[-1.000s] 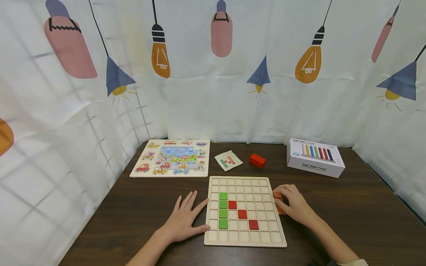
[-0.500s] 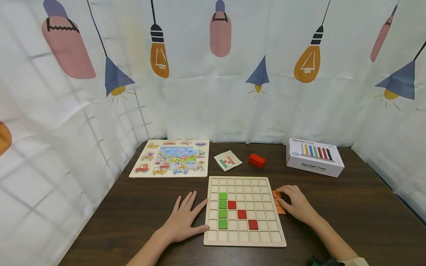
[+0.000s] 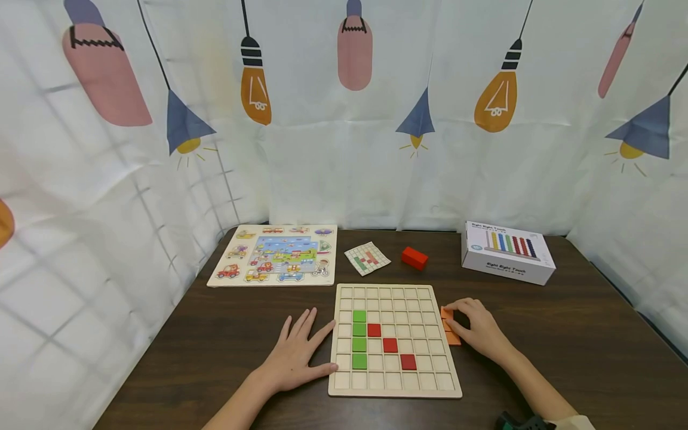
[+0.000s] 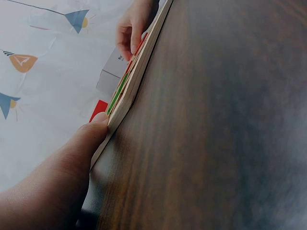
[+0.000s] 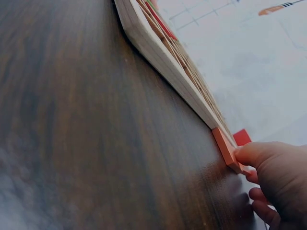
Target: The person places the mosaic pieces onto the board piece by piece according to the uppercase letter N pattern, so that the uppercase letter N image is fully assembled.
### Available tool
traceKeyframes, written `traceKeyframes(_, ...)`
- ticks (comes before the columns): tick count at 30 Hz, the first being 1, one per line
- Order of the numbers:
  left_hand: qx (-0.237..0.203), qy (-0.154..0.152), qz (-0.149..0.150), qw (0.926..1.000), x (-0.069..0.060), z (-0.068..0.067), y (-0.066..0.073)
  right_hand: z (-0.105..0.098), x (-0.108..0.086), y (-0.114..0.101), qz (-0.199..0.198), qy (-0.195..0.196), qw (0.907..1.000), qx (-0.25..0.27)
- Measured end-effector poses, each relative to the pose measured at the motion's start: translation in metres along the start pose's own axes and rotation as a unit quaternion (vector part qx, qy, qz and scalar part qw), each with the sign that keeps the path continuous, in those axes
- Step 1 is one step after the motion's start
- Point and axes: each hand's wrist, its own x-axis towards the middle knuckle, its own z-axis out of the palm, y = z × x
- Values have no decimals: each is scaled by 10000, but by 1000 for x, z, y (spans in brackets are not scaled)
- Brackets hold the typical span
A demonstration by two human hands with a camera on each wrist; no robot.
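Note:
In the head view, my left hand (image 3: 292,358) lies with fingers spread, its thumb and a fingertip touching the left edge of a wooden grid board (image 3: 424,382). Several green tiles (image 3: 359,330) form a column in it, and three red tiles (image 3: 390,345) run diagonally beside them. Against the board's right edge lies a short row of orange tiles (image 3: 453,338). Fingers bent, my right hand (image 3: 479,331) has its thumb and forefinger on these. The right wrist view shows the thumb against an orange tile (image 5: 224,146); the other fingers are partly hidden behind.
Behind the board lie a vehicle picture puzzle (image 3: 273,280), a pattern card (image 3: 368,258) with coloured squares, and a red block (image 3: 414,258). A white box (image 3: 507,253) stands at back right. A printed curtain (image 3: 344,173) hangs behind the dark table (image 3: 580,346).
My right hand has shifted slightly away from the board's edge, showing more of the orange tiles. My left hand stays at the left edge, and the tiles on the board are unchanged.

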Motion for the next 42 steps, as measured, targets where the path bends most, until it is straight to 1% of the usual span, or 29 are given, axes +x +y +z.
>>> traceKeyframes(10, 93, 26, 20, 10000, 0, 0, 0, 0, -1, 0, 36, 98, 9999, -30)
traceKeyframes(15, 102, 19, 11, 9999, 0, 0, 0, 1, -1, 2, 6, 201, 9997, -155)
traceKeyframes(24, 101, -16, -9, 9999, 1, 0, 0, 5, 1, 2, 118, 325, 9991, -229)
traceKeyframes(30, 90, -18, -11, 10000, 0, 1, -1, 9, 7, -3, 350, 424, 9978, -374)
traceKeyframes(38, 93, -13, 14, 10000, 0, 2, -1, 9, 14, -8, 885, 243, 9949, -428)
traceKeyframes(42, 91, 12, 23, 10000, 0, 2, -1, 9, 16, -10, 1022, 290, 9937, -357)
